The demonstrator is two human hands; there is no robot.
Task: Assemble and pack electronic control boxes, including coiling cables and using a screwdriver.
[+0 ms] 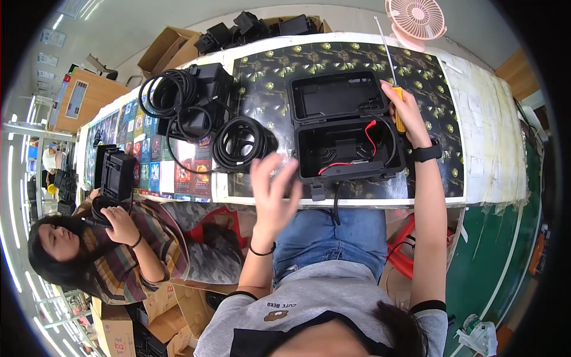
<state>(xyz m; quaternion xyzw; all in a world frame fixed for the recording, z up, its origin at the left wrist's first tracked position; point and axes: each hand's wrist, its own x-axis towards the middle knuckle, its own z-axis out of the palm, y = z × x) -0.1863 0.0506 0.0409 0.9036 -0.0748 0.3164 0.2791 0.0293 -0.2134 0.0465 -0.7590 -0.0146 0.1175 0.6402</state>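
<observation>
In front of me an open black plastic case (348,152) lies with its lid (337,97) folded back. Inside it run a red wire (373,138) and a black cable. My right hand (408,114), beside the lid's right edge, is closed on a screwdriver (399,111) with a yellow handle and a long thin shaft pointing away from me. My left hand (275,193) hovers off the case's left front corner, fingers spread and slightly blurred, holding nothing. Left of the case sits a coiled black cable (241,144).
More black cable coils (172,95) rest on black cases at the left. A pink fan (415,21) stands at the far right edge of the table (485,137). At left, a co-worker (113,250) holds a black coil. Cardboard boxes (169,50) with black cases stand beyond.
</observation>
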